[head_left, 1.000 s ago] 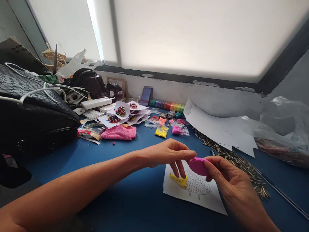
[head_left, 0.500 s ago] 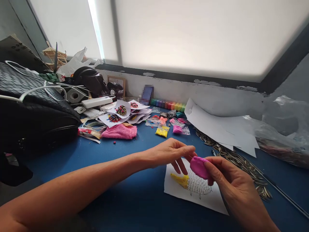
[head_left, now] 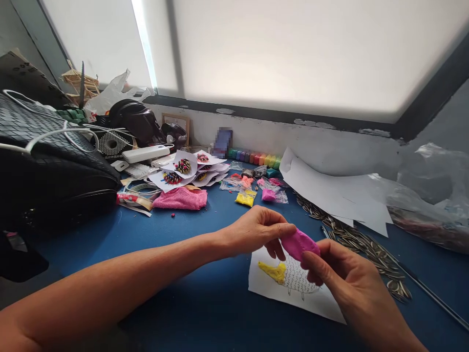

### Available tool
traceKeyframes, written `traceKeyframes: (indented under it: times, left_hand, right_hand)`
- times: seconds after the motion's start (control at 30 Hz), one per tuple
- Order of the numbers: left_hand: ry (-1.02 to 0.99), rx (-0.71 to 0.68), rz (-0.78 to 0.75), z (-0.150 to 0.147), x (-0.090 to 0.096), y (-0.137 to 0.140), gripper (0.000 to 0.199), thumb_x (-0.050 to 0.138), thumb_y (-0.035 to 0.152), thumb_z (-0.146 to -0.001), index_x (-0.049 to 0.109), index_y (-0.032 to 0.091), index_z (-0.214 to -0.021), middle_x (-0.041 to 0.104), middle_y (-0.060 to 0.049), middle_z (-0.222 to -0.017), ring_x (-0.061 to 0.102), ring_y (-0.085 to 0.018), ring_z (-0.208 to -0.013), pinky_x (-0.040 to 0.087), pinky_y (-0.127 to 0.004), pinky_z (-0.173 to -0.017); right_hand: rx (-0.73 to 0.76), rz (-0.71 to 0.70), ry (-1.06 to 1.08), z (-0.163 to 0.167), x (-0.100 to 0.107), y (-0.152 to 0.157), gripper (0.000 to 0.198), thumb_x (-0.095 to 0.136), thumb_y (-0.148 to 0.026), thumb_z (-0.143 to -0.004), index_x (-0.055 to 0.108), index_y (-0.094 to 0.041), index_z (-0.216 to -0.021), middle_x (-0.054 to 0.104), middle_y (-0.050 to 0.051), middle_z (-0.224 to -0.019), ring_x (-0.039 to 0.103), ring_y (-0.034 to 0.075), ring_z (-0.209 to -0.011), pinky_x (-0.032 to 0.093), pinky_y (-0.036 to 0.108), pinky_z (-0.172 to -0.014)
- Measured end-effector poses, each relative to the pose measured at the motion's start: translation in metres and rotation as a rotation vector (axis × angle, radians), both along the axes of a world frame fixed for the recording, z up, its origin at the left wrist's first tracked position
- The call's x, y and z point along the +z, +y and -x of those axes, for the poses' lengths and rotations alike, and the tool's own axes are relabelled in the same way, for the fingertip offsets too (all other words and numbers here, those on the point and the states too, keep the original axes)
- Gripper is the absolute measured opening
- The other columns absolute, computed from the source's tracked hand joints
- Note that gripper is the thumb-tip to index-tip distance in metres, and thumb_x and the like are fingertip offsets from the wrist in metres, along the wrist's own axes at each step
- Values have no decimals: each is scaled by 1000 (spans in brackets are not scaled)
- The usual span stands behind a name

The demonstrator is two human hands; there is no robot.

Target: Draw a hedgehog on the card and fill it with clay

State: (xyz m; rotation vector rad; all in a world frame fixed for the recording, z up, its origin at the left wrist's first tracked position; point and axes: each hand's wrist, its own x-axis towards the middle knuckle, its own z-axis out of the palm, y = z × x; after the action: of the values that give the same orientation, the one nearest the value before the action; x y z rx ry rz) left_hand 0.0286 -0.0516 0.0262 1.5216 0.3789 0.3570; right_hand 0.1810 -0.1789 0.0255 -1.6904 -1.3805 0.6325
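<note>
Between my two hands is a flattened piece of magenta modelling clay (head_left: 298, 243), held above the paper. My left hand (head_left: 262, 230) pinches its upper left edge between thumb and fingers. The lower right edge is gripped by my right hand (head_left: 342, 271), thumb on top. Beneath lies a white sheet with a drawing (head_left: 296, 298): a rounded body filled with small wavy marks and two short legs. Yellow clay (head_left: 273, 272) covers the drawing's pointed left part. My right hand and the magenta clay hide some of the drawing.
Sunflower seeds (head_left: 359, 249) lie to the right, beside a thin metal rod (head_left: 432, 291) and white paper sheets (head_left: 330, 195). Bagged yellow clay (head_left: 245, 197) and pink clay (head_left: 268, 195) sit ahead. A pink cloth (head_left: 180, 199) and a black bag (head_left: 54, 171) are left.
My left hand has closed onto the magenta clay's left edge. The clay has shifted slightly left and up, and its tilt has changed.
</note>
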Motion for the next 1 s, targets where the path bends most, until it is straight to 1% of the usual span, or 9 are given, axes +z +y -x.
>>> traceKeyframes:
  times: [0.07,0.17,0.23,0.3,0.43,0.57,0.77,0.87,1.0]
  left_hand:
    - [-11,-4,35,0,-1,1,49,61,60,-80,60,11,-78,65,-3,-67,61,-11,-59,49,-25,-62]
    - [-39,-76,88,-1,-3,3,47,59,58,-83,61,11,-83,66,-4,-71,63,-11,-60,49,-25,-63]
    - [-39,-96,101,-1,-5,4,42,69,51,-78,63,12,-91,66,-3,-76,64,-11,-63,49,-25,-62]
    - [-43,-66,110,-2,-6,5,44,79,43,-68,62,11,-93,65,-3,-78,64,-12,-64,49,-25,-62]
    - [-74,-7,127,-2,-8,7,42,82,39,-64,61,10,-87,66,-4,-75,62,-11,-62,50,-27,-63]
    - [-67,-38,136,-1,-8,6,39,82,34,-65,61,9,-85,65,-4,-74,62,-10,-61,50,-26,-62]
    - [-90,-45,165,-2,-8,6,42,80,25,-66,60,9,-100,66,-5,-79,64,-12,-63,50,-25,-62]
    - [-94,-33,182,-2,-7,6,39,81,25,-65,60,9,-95,66,-4,-77,64,-12,-63,50,-25,-62]
    - [-17,-74,139,1,-5,7,38,82,34,-65,62,10,-87,65,-3,-75,63,-11,-66,50,-26,-67]
  right_hand:
    - [-2,6,12,-1,0,-1,37,62,-59,-79,66,-23,-69,59,0,-59,56,14,-54,49,23,-52]
    - [-12,10,54,-3,-1,-2,37,63,-59,-78,67,-23,-70,58,-1,-57,55,13,-52,49,23,-52]
    - [-8,5,69,-5,-3,-3,37,61,-59,-80,67,-23,-73,57,-1,-56,56,13,-53,49,23,-53]
    - [23,6,52,-6,-4,-3,38,56,-59,-84,67,-24,-78,58,-1,-59,58,14,-56,51,24,-55]
    - [3,-32,-14,-8,-4,-2,41,48,-60,-88,66,-24,-86,62,1,-65,56,14,-55,50,25,-54]
    - [-10,-64,-1,-7,-3,1,37,56,-58,-84,67,-23,-77,58,0,-59,54,14,-53,49,24,-52]
    - [-31,-20,27,-9,-6,-1,44,52,-60,-86,62,-22,-67,58,0,-58,55,13,-54,47,23,-51]
    - [-19,25,62,-11,-7,-1,48,43,-61,-90,64,-22,-73,61,1,-62,56,14,-57,48,25,-56]
    - [-10,7,38,-8,-4,1,40,54,-61,-84,66,-23,-81,59,-1,-59,55,14,-55,48,24,-54]
